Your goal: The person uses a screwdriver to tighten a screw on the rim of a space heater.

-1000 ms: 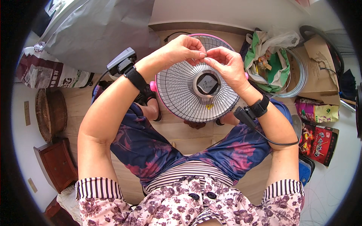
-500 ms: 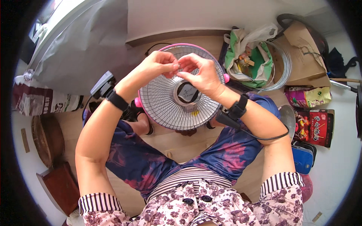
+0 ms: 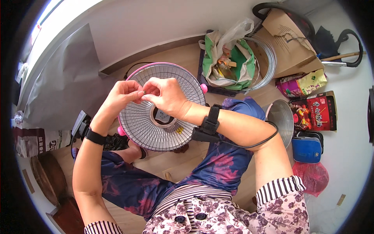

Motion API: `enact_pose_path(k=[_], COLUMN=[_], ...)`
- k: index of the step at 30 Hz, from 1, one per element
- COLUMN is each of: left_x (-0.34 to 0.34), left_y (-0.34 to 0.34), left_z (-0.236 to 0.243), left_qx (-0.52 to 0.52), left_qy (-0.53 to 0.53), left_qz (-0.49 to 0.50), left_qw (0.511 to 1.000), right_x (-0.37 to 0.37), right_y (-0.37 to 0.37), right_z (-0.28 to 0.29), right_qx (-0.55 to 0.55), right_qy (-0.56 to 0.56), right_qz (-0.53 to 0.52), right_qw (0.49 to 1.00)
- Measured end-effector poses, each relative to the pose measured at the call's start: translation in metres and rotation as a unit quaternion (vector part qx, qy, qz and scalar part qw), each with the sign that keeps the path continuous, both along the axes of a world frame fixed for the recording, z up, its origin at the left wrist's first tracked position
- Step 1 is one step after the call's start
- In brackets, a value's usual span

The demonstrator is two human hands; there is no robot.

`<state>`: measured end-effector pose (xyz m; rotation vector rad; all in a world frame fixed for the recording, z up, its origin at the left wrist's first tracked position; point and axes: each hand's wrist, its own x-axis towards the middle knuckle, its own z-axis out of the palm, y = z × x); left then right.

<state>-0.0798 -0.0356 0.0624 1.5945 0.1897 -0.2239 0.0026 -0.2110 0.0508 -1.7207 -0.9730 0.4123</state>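
Note:
My left hand (image 3: 123, 96) and my right hand (image 3: 166, 96) meet over a round electric heater (image 3: 183, 134) with a wire guard and a pink rim. Thumb and forefinger of each hand are pinched, with the fingertips touching or nearly so. A tiny dark speck shows between them, too small to name. The heater's face points up, with a pink knob (image 3: 204, 88) on its right edge and a silver-ringed centre under my right wrist. Both hands are held above the guard, hiding its upper left part.
A green and white bag (image 3: 212, 74) with small items stands beyond the heater, beside a coil of wire (image 3: 271, 64) and a cardboard box (image 3: 292, 48). At right are a metal basin (image 3: 283, 121), a red package (image 3: 315, 113) and a blue case (image 3: 307, 149). Grey sheeting (image 3: 62, 82) hangs at left.
The view has shifted, so the heater and both hands appear further left and lower. My right fingers have closed from a looser curl into a pinch against my left fingertips.

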Motion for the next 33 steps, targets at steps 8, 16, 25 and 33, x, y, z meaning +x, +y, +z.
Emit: enact_pose_path(k=[8,16,25,33], left_x=[0.005,0.004,0.005,0.003], left_y=[-0.004,-0.009,-0.007,-0.005], left_z=[-0.001,0.004,0.008,0.006], left_qx=[0.000,0.008,-0.005,0.009], left_qy=[0.003,0.004,-0.005,-0.011], left_qz=[-0.009,0.003,-0.004,-0.013], left_qw=[1.000,1.000,1.000,1.000], right_x=[0.002,0.003,0.011,0.011], right_y=[-0.003,-0.004,-0.001,0.001], right_z=[-0.001,0.002,-0.005,-0.009], right_qx=[-0.001,0.015,0.006,0.018], right_qy=[-0.022,0.043,0.155,0.154], right_qz=[-0.017,-0.043,-0.004,0.004], right_qw=[1.000,0.998,0.988,0.988])
